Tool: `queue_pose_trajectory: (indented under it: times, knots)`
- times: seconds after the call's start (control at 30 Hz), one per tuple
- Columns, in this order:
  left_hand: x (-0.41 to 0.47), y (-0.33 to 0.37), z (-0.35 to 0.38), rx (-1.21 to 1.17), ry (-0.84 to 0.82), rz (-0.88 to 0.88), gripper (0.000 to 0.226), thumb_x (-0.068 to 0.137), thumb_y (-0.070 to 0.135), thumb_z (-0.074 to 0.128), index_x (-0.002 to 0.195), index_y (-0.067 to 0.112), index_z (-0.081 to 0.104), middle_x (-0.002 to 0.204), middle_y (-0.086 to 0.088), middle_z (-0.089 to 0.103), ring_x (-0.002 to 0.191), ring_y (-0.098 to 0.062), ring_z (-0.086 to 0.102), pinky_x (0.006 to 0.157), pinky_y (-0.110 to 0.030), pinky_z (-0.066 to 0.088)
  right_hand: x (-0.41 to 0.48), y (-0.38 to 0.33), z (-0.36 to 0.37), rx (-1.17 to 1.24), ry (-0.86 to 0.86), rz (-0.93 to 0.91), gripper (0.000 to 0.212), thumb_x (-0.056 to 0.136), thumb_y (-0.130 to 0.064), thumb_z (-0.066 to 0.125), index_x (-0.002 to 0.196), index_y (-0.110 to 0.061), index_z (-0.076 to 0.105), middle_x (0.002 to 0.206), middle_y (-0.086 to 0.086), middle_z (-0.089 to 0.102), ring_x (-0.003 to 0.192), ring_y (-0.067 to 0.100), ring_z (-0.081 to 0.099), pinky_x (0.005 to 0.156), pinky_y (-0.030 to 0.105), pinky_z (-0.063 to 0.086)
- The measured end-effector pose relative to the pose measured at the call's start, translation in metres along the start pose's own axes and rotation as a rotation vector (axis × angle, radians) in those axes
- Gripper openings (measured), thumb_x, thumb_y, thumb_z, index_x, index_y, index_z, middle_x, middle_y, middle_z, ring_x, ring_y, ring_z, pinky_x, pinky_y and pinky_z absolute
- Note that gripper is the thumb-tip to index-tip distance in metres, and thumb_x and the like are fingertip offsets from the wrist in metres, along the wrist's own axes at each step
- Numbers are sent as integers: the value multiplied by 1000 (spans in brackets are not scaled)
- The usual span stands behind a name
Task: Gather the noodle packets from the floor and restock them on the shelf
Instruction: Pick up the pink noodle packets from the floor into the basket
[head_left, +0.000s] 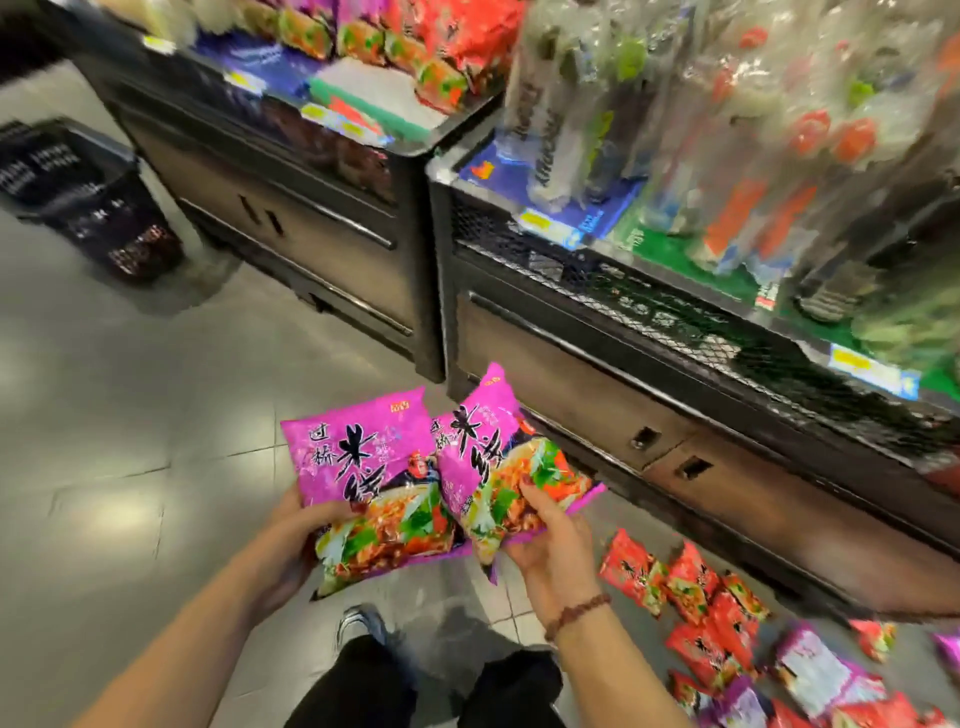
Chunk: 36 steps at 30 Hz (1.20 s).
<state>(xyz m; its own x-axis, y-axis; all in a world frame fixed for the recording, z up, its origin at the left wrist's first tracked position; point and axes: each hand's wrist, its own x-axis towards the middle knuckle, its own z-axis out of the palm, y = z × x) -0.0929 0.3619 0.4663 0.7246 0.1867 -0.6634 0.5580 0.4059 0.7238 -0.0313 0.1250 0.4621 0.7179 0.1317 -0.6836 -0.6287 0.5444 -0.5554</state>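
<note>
My left hand grips a purple noodle packet by its lower edge, low in the middle of the view. My right hand grips a second purple noodle packet, tilted and overlapping the first one. Both packets are held above the tiled floor. Several red noodle packets and purple noodle packets lie scattered on the floor at the lower right. The shelf at the upper left carries rows of purple and red noodle packets.
A second dark shelf unit with a mesh front and clear-wrapped goods stands on the right. Dark cabinet doors run below both shelves. A black plastic basket stands on the floor at the left. My shoe shows at the bottom.
</note>
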Motion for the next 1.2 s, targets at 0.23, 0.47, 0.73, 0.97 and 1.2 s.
queue_pose_trajectory:
  times: [0.23, 0.47, 0.73, 0.97, 1.2]
  knots:
    - [-18, 36, -162, -251, 197, 72, 75, 54, 5, 71, 126, 6, 49, 99, -18, 71, 71, -27, 72, 55, -33, 59, 16, 100, 148, -84, -176, 111, 78, 46, -19, 91, 116, 0, 62, 104, 17, 70, 85, 25, 70, 70, 40, 59]
    - [-17, 60, -265, -438, 345, 136, 79, 51, 10, 75, 125, 1, 50, 87, -20, 70, 62, -29, 70, 54, -40, 60, 33, 154, 255, -144, -321, 139, 40, 69, -4, 66, 109, -2, 63, 92, 12, 73, 79, 20, 72, 61, 30, 58]
    - [19, 108, -313, -520, 412, 153, 78, 44, 22, 83, 116, 15, 53, 89, -15, 73, 68, -29, 71, 56, -38, 60, 91, 182, 358, -357, -461, 239, 102, 29, -24, 99, 120, -4, 59, 115, 18, 68, 101, 33, 67, 81, 46, 58]
    - [91, 195, -372, -512, 537, 202, 103, 23, 34, 91, 117, 21, 52, 89, -12, 74, 72, -29, 73, 57, -37, 59, 186, 185, 482, -504, -593, 306, 50, 66, -4, 68, 116, 0, 61, 103, 17, 71, 83, 26, 72, 62, 34, 59]
    - [153, 300, -416, -545, 616, 291, 63, 54, 6, 81, 110, 17, 52, 79, -9, 72, 61, -23, 71, 45, -32, 56, 282, 164, 602, -808, -766, 287, 34, 68, -9, 80, 100, -1, 70, 105, 22, 70, 87, 26, 70, 75, 33, 57]
